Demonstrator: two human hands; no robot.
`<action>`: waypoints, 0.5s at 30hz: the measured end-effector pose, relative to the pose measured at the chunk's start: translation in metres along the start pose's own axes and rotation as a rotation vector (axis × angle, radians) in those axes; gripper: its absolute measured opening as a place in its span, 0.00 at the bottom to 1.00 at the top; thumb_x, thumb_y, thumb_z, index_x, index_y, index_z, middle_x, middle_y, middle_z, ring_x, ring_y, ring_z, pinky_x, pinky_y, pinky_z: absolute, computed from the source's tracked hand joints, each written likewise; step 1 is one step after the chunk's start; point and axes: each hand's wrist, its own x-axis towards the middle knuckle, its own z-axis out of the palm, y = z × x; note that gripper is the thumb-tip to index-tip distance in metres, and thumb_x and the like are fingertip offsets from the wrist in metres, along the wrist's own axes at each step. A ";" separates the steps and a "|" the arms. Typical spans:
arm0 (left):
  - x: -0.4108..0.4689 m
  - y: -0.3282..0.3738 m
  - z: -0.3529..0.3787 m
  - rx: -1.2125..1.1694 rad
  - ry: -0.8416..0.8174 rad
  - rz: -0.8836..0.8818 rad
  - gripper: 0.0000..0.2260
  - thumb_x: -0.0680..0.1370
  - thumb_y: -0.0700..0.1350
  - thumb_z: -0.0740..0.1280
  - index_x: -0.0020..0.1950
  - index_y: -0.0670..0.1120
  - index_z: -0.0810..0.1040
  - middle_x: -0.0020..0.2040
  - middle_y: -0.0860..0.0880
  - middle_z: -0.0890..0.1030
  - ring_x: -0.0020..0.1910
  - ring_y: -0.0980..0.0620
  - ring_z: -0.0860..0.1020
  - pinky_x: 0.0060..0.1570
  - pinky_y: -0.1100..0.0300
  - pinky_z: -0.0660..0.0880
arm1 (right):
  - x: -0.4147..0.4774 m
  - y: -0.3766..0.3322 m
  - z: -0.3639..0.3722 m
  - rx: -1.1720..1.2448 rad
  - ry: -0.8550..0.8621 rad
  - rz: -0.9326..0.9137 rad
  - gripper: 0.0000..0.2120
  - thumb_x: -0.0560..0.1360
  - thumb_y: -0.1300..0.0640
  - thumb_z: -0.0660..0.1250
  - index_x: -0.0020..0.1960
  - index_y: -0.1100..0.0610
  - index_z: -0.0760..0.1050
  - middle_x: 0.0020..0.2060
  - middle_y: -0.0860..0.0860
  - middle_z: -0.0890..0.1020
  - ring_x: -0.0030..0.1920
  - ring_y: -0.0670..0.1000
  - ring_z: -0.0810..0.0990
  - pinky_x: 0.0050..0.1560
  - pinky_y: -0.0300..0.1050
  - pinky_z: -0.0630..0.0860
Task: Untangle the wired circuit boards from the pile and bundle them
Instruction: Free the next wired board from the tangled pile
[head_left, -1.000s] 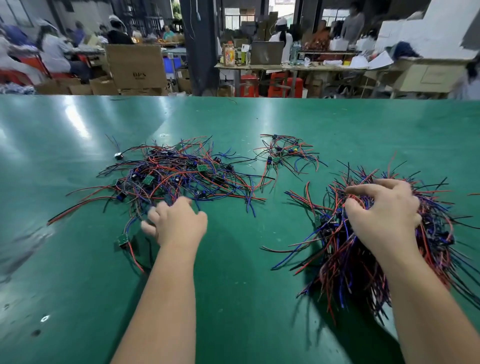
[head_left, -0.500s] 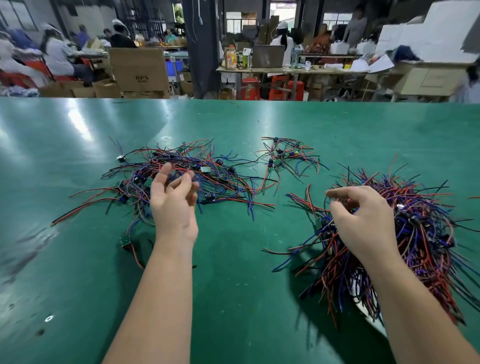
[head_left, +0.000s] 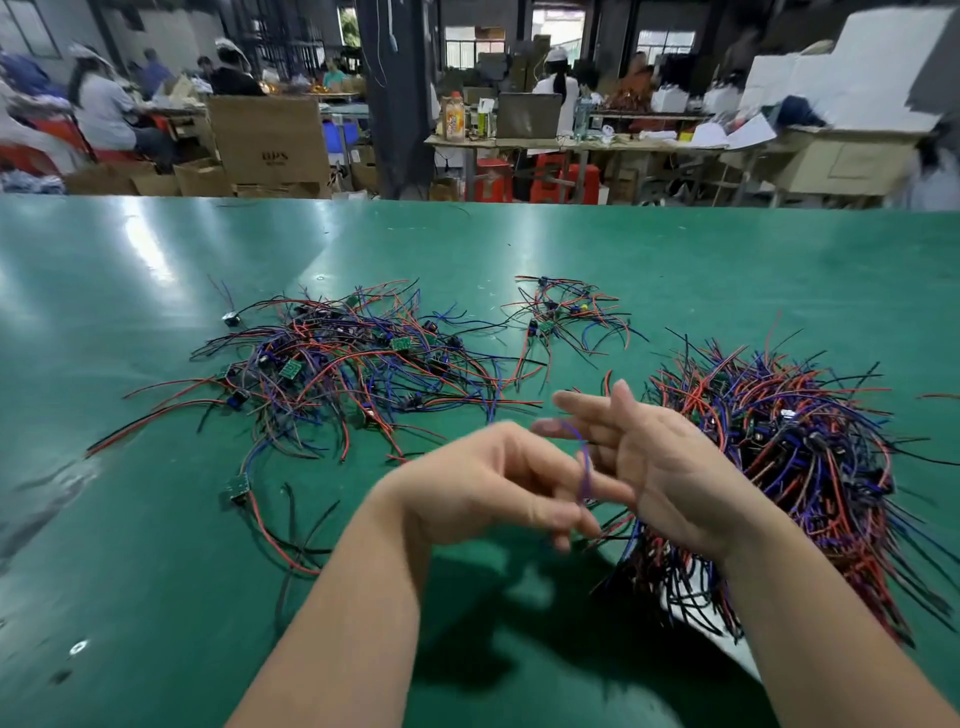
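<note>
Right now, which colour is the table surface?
Green, slightly glossy table, seen in the head view.

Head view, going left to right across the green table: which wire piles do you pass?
Wide loose tangle of wired boards → small separate cluster → dense heaped pile at the right, partly behind the right hand.

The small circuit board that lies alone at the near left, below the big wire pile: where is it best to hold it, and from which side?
Probably by the small circuit board itself, pinched across its two short edges from above. It lies flat on the green table, apart from the wire pile, and its red and black wires trail away to the near right, so coming from the left keeps the fingers clear of them.
</note>
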 end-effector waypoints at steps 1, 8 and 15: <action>0.004 -0.003 0.004 0.075 -0.072 -0.040 0.12 0.74 0.31 0.64 0.49 0.45 0.82 0.39 0.51 0.83 0.47 0.50 0.82 0.43 0.69 0.75 | -0.002 0.000 0.002 0.044 -0.050 0.001 0.25 0.67 0.45 0.67 0.57 0.60 0.78 0.51 0.61 0.83 0.37 0.52 0.75 0.42 0.46 0.73; 0.012 -0.013 0.004 0.243 -0.032 -0.188 0.07 0.78 0.39 0.65 0.49 0.37 0.82 0.41 0.51 0.85 0.43 0.55 0.80 0.45 0.68 0.75 | -0.001 0.000 0.002 0.180 0.036 -0.218 0.12 0.64 0.67 0.67 0.43 0.56 0.85 0.37 0.54 0.83 0.34 0.45 0.80 0.39 0.32 0.77; 0.028 -0.010 0.004 -0.076 0.616 -0.173 0.17 0.80 0.57 0.55 0.55 0.46 0.76 0.49 0.50 0.85 0.39 0.54 0.82 0.38 0.62 0.71 | 0.000 -0.008 -0.008 0.442 0.040 -0.320 0.14 0.67 0.66 0.63 0.42 0.54 0.85 0.37 0.50 0.83 0.33 0.43 0.80 0.36 0.32 0.76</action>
